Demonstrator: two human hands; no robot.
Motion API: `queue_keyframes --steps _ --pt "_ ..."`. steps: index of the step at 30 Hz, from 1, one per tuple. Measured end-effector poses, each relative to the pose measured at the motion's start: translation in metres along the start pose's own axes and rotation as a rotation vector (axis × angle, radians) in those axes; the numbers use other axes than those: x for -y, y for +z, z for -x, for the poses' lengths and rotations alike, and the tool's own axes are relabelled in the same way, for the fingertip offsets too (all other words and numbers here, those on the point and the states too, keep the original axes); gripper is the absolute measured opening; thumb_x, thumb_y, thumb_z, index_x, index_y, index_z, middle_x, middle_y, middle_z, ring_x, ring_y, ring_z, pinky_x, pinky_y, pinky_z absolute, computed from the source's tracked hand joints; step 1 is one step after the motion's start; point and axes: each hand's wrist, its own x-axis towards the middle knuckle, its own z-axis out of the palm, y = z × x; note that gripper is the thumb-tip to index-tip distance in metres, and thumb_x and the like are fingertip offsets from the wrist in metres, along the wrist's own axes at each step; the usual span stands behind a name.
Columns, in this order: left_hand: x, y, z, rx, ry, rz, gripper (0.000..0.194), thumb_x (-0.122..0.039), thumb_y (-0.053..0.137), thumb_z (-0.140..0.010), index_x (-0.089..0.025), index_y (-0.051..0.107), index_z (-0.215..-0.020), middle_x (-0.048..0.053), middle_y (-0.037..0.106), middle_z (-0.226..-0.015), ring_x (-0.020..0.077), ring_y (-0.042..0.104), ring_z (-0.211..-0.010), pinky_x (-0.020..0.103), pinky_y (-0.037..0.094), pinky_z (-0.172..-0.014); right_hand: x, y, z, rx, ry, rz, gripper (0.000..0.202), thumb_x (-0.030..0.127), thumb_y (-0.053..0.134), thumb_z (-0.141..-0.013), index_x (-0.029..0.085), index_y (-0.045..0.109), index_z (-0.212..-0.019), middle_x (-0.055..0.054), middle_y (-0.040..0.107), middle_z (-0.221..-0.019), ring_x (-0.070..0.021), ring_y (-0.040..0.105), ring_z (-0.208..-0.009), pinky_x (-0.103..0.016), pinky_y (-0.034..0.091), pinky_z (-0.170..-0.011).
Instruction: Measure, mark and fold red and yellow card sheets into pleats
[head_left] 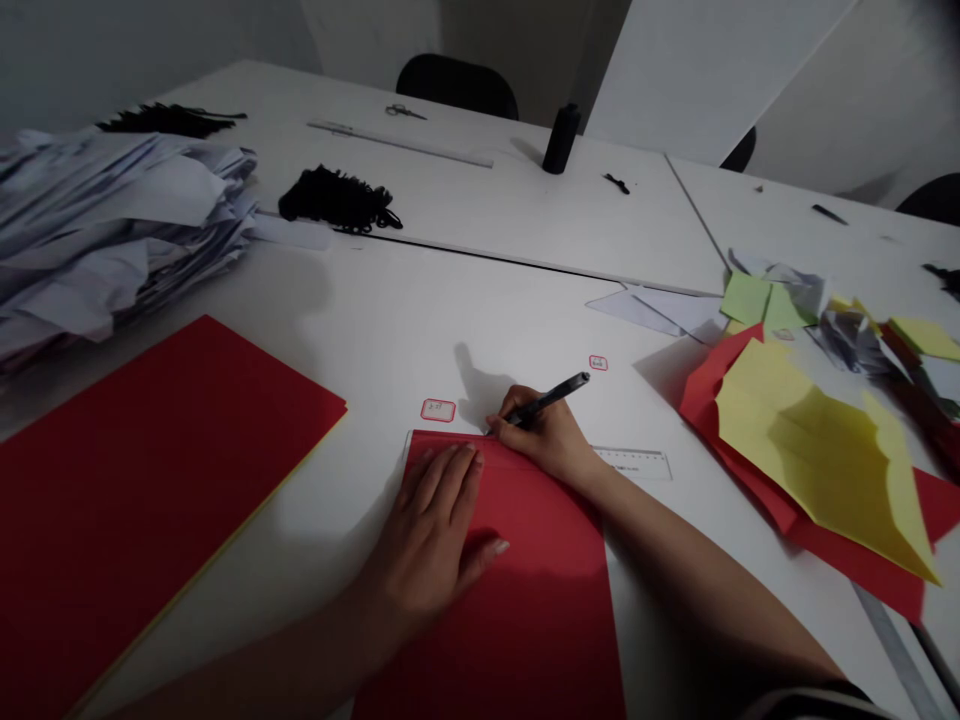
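Your right hand (551, 440) grips a black pen (556, 393); your left hand (431, 535) lies open (palm down, thumb apart) on the red sheet (544, 620) beneath, a clear ruler (637, 464) showing beside the right.

The left hand (431, 520) lies flat on red paper (540, 600); the right hand (547, 432) holds a black pen (556, 392) near its far edge; a ruler (637, 463) juts out beyond.

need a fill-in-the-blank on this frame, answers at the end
The right hand grips a ____.
The left hand rests on a sheet colored ____.
The creased sheet lying over red paper at right is colored ____.
The upright bottle is colored ____.

Missing words: pen; red; yellow; black.
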Motion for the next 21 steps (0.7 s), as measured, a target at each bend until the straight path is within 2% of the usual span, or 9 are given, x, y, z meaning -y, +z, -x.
queue_keyframes --steps 6,15,18,21 --pt "0.0 0.001 0.001 -0.012 0.007 -0.011 0.073 -0.06 0.046 -0.089 -0.006 0.04 -0.138 0.018 0.046 -0.141 0.0335 0.042 -0.128 0.048 0.039 -0.103 -0.001 0.0 0.0 -0.006 -0.007 0.003 0.018 0.028 0.062 -0.079 0.02 0.051 -0.068 0.005 0.049 -0.06 -0.009 0.042 -0.055 -0.025 0.035 -0.054" --pt "0.0 0.001 0.0 -0.014 0.015 0.0 0.071 -0.055 0.05 -0.088 -0.004 0.042 -0.136 0.019 0.045 -0.141 0.0343 0.04 -0.129 0.048 0.037 -0.105 -0.004 0.003 0.0 -0.021 0.001 -0.017 0.017 0.026 0.064 -0.079 0.019 0.053 -0.068 0.005 0.05 -0.06 -0.0085 0.042 -0.054 -0.023 0.034 -0.052" --pt "0.0 0.001 0.0 -0.02 0.015 -0.008 0.069 -0.054 0.05 -0.089 -0.004 0.043 -0.136 0.019 0.045 -0.141 0.0339 0.039 -0.129 0.047 0.036 -0.106 0.002 -0.006 -0.001 -0.083 -0.002 -0.099 0.018 0.03 0.066 -0.081 0.019 0.056 -0.07 0.004 0.055 -0.062 -0.009 0.048 -0.056 -0.022 0.037 -0.053" --pt "0.0 0.001 0.001 -0.019 0.01 -0.013 0.069 -0.056 0.048 -0.089 -0.005 0.043 -0.136 0.018 0.044 -0.142 0.0338 0.04 -0.129 0.047 0.037 -0.104 0.012 -0.022 0.0 -0.17 -0.051 -0.154 0.016 0.034 0.066 -0.084 0.019 0.063 -0.085 0.0 0.065 -0.072 -0.011 0.058 -0.063 -0.024 0.045 -0.058"
